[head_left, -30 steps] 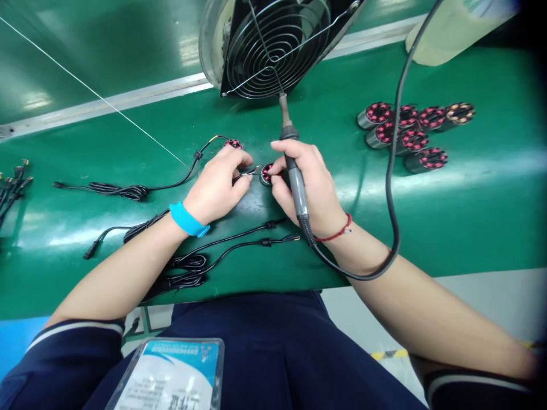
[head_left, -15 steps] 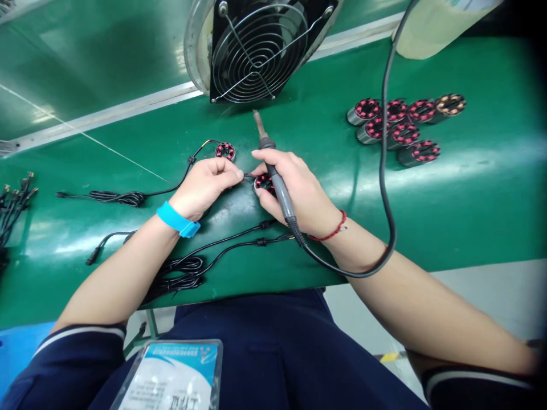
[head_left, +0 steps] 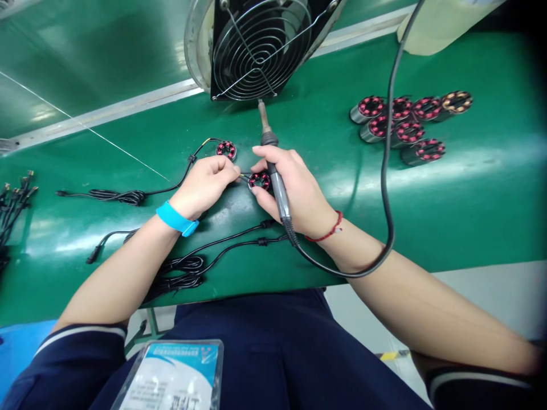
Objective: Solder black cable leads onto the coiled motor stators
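Observation:
My left hand [head_left: 210,183] pinches a thin black cable by its end, close to a motor stator [head_left: 259,181] with red windings. My right hand [head_left: 297,191] has a soldering iron [head_left: 280,193] lying across it, tip pointing away from me toward the fan. Its thumb and forefinger stand around the stator's right side; the thumb is at its lower edge. A second stator [head_left: 226,150], wired to a black cable [head_left: 190,160], lies just beyond my left fingers. The far end of the cable in my left hand is partly hidden beneath the hand.
A fan [head_left: 258,60] with a wire guard stands at the back. Several stators [head_left: 410,132] are grouped at the right. Coiled black cables [head_left: 182,272] lie near the front edge, with more cable ends [head_left: 15,202] at far left. The iron's cord [head_left: 384,171] loops over my right forearm.
The stator between my hands has shifted slightly left and shows more of its ring. My right hand and the soldering iron have turned a little, the tip moving slightly farther away.

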`<state>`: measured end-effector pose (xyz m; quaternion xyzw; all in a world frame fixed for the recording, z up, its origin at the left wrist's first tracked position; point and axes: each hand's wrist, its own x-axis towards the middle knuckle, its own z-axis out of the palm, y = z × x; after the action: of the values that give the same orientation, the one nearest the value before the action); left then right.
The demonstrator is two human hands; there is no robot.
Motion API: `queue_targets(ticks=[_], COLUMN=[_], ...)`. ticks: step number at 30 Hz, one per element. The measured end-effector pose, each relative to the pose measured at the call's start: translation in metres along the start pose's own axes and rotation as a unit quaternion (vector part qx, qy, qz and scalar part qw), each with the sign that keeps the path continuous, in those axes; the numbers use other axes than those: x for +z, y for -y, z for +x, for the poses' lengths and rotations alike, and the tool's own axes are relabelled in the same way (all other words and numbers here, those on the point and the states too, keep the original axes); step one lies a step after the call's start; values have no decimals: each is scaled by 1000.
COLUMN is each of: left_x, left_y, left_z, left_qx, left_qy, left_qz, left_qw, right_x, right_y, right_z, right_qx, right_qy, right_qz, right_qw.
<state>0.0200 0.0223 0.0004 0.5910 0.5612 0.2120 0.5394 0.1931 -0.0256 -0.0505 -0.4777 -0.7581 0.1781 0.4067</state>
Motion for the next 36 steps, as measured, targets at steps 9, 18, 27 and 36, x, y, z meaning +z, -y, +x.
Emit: queue_targets(ticks=[9,18,27,36], left_x=[4,-3,-18,-10], left_y=[1,3,4,-8], left_z=[-2,-5,-6,-7], left_qx=[-19,75,119,57], left_qy=[-11,112,-98,-79], left_qz=[-7,154,340,484], left_qw=[1000,979,928,869], right_x=[8,6,-1,-20], right_y=[2,6,0,-5], right_z=[4,4,3,0], right_qx=[1,53,71,98], right_qy=[-4,-3,-82,-121], right_qz=[-11,45,89,103], right_qw=[1000,998,990,982])
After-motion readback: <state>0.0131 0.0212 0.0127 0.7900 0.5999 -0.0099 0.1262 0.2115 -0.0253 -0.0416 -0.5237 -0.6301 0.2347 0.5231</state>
